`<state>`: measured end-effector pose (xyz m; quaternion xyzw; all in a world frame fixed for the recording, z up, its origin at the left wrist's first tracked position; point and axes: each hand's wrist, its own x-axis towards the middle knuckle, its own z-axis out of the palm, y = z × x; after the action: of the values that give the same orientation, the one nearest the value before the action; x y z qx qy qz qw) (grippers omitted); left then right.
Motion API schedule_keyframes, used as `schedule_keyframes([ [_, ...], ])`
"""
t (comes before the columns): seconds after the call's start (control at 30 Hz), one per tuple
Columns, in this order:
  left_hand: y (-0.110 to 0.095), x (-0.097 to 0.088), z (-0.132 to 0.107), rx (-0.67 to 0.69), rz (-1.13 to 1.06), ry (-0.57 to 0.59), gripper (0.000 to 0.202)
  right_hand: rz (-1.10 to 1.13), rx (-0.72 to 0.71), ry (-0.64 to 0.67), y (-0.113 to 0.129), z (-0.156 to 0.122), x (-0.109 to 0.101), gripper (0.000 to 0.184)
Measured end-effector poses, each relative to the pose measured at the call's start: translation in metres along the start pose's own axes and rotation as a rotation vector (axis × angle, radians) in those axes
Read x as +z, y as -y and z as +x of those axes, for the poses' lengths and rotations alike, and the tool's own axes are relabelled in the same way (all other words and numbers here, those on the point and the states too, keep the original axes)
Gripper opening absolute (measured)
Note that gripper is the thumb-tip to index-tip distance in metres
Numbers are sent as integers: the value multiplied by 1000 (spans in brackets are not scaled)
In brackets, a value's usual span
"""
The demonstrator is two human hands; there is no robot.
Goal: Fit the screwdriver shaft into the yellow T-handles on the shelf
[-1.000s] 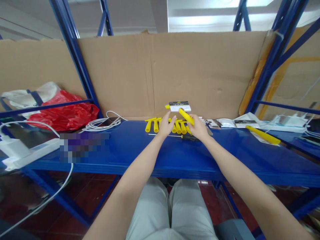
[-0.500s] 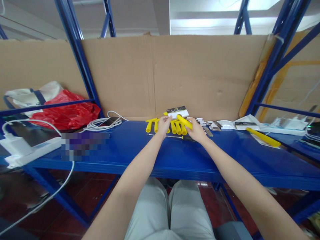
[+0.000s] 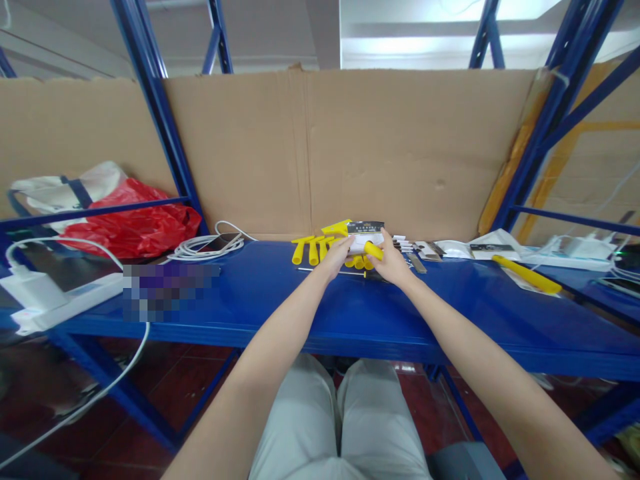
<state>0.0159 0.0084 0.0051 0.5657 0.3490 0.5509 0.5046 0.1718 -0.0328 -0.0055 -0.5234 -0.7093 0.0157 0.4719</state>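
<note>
My left hand (image 3: pixel 339 259) is closed at the left edge of a black-and-white packet (image 3: pixel 365 229). My right hand (image 3: pixel 390 262) is closed around a short yellow handle (image 3: pixel 373 251), with fingertips at the packet's right edge. The rest of the handled tool, which looks like a scraper, is hidden by the packet and fingers. A yellow triangular piece (image 3: pixel 336 228) shows just left of the packet. Several yellow tools with tube handles (image 3: pixel 313 252) lie in a row behind my hands. A screwdriver (image 3: pixel 345 271) lies crosswise in front of them, its handle partly hidden below my right hand.
Right of my hands lie white-and-dark sticks (image 3: pixel 403 244), flat metal pieces (image 3: pixel 417 263) and white packets (image 3: pixel 455 249). Another yellow handle (image 3: pixel 527 275) rests farther right. On the left are a coiled white cable (image 3: pixel 207 249), a power strip (image 3: pixel 85 300) and a red bag (image 3: pixel 135 217). Cardboard (image 3: pixel 400 147) stands behind.
The packet has shifted right and slightly toward me, between both hands. The yellow handle in my right hand now shows only its near end. My left hand has moved a little right.
</note>
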Motion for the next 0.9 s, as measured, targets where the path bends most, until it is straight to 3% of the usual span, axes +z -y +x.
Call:
schedule_keyframes([
  [0.13,0,1,1,-9,-44,-59,24,341,135,25,7,2,-2,79],
  [0.27,-4,0,1,-7,-100,-128,23,697,383,131,19,4,-10,54],
  [0.43,-8,-4,0,13,-111,-125,22,903,534,164,20,5,-17,33],
  [0.67,-10,-7,1,3,-135,-133,30,909,420,172,18,4,-15,38],
  [0.8,-9,-11,6,36,-182,-205,34,894,388,144,17,4,-15,40],
  [0.9,-6,-20,13,59,-101,-303,31,884,390,133,16,5,-16,38],
])
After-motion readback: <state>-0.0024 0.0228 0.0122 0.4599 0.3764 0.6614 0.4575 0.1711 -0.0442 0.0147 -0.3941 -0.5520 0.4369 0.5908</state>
